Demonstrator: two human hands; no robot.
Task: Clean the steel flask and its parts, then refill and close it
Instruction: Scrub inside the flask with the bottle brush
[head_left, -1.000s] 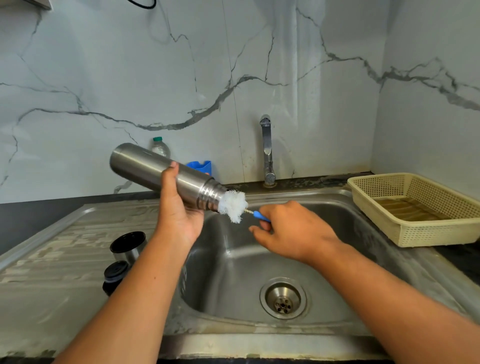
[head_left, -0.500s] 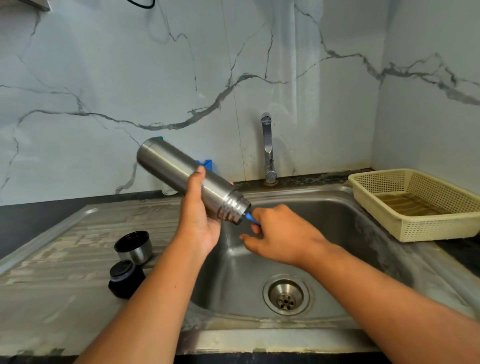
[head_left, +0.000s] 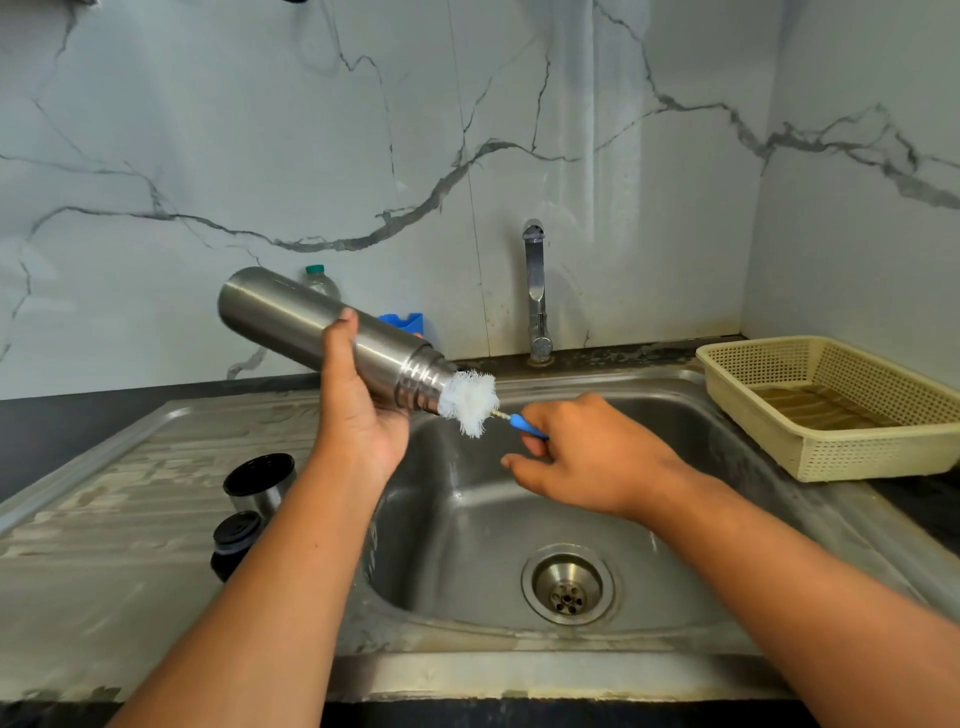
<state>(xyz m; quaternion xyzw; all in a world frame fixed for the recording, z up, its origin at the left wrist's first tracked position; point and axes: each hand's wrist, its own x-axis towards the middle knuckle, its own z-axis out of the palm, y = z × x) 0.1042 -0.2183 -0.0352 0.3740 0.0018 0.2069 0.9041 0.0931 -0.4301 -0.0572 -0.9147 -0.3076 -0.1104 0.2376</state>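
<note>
My left hand grips the steel flask around its middle, holding it tilted over the sink with its open threaded mouth pointing down to the right. A bottle brush with white bristles sticks out of that mouth. My right hand pinches the brush's blue handle just right of the bristles. The flask's steel cup stands on the draining board to the left, its black inside facing up. The black stopper sits just in front of the cup.
The steel sink with its drain lies below my hands. A tap rises at the back wall. A cream plastic basket stands on the right counter. A clear bottle and a blue holder sit behind the flask.
Half a second ago the brush was pushed fully inside the flask; now its white bristles are drawn out at the mouth. The flask has shifted left and lies flatter.
</note>
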